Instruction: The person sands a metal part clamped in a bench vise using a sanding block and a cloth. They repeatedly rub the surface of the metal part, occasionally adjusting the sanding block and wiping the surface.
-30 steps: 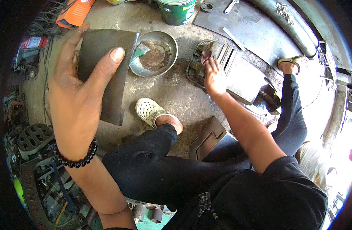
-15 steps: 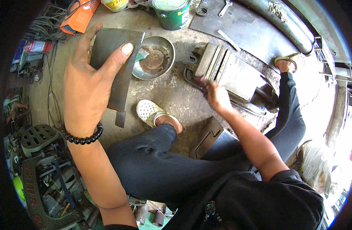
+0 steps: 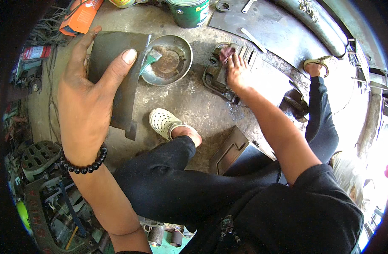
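Observation:
My left hand (image 3: 86,101) grips a dark, bent metal plate (image 3: 111,47), thumb on its face and fingers behind its far side. The plate is held up above the floor, left of a round metal pan (image 3: 186,63). In that pan rests a paintbrush (image 3: 151,59) with a green handle. My right hand (image 3: 239,76) lies over the jaw end of a large metal vise (image 3: 268,80) on the floor. A reddish-purple rag (image 3: 226,54) shows at its fingertips, pressed against the vise. Part of the rag is hidden under the fingers.
Ahead stand a green can (image 3: 189,15) and an orange box (image 3: 79,19). A flat metal sheet (image 3: 240,23) carries a wrench and a ring. A metal case (image 3: 232,152) sits between my legs. Machine parts (image 3: 63,211) crowd the left side, and a long pipe (image 3: 314,29) lies far right.
My right hand has moved forward across the vise's jaws, and the rag now shows plainly. The left hand and plate have shifted slightly left, uncovering more of the brush.

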Demonstrator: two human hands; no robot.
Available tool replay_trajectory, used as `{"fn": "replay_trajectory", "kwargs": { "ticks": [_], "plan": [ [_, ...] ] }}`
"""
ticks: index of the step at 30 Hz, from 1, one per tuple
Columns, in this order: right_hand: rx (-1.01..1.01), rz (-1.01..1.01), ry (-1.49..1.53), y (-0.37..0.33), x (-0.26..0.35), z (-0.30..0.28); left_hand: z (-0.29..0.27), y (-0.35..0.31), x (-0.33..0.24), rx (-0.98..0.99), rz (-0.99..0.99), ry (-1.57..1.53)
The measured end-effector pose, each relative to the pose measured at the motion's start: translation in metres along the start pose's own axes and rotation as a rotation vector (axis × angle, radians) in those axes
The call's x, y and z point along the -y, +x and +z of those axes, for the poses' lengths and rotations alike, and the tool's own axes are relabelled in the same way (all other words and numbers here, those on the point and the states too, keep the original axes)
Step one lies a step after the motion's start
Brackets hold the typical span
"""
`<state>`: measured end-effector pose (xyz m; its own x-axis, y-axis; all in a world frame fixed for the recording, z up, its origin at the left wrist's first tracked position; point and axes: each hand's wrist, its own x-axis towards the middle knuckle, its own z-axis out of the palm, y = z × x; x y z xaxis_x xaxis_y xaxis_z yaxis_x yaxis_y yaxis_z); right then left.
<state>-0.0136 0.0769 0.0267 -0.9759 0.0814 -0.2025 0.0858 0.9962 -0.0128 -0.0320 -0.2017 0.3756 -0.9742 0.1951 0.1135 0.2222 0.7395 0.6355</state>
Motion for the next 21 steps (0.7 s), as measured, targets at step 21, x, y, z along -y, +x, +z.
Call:
{"fn": "replay_trajectory", "kwargs": {
  "ticks": [21],
  "plan": [
    [-0.082, 0.082, 0.135, -0.053, 0.015, -0.013, -0.004, -0.01, -0.008, -0.124, 0.176, -0.069]
  ]
}}
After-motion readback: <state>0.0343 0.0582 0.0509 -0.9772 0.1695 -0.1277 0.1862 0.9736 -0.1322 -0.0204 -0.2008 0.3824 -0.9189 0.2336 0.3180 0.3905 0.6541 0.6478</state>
